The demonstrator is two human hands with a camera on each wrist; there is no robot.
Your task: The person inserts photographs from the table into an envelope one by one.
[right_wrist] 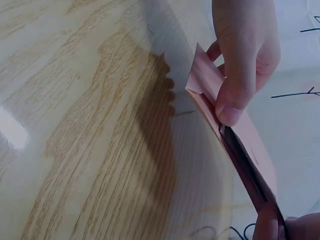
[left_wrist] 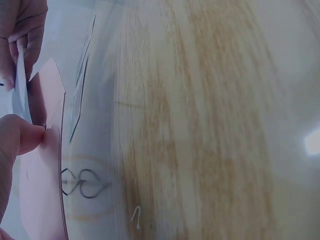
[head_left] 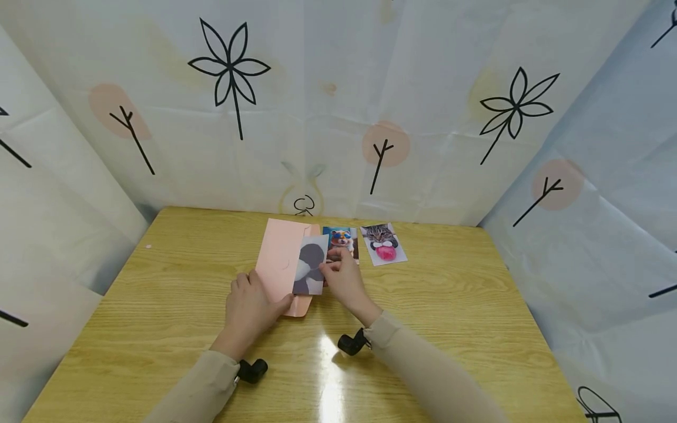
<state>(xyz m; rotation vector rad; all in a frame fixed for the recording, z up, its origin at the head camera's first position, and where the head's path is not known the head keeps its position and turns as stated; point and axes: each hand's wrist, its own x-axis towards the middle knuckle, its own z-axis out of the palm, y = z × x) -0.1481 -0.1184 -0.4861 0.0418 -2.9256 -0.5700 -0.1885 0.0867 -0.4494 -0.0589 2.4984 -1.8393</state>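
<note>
My left hand (head_left: pixel 254 302) grips the lower edge of a pink envelope (head_left: pixel 277 252), its thumb near the open side. The right hand (head_left: pixel 346 279) pinches the right edge of a photo card (head_left: pixel 312 264) showing grey and white shapes. This card stands at the envelope's opening and overlaps its right side. In the right wrist view, the card's dark edge (right_wrist: pixel 245 162) runs along the opening, next to the left thumb (right_wrist: pixel 237 95). The left wrist view shows the card (left_wrist: pixel 21 95) edge-on between the right fingers. The envelope's flap (head_left: pixel 300 305) is unfolded to the right.
Behind the right hand lies a photo card of a hamster in sunglasses (head_left: pixel 341 238), partly covered. To its right is a cat photo card (head_left: pixel 384 244) with a pink patch. A pale printed cloth (head_left: pixel 338 106) hangs behind the wooden table (head_left: pixel 449 294).
</note>
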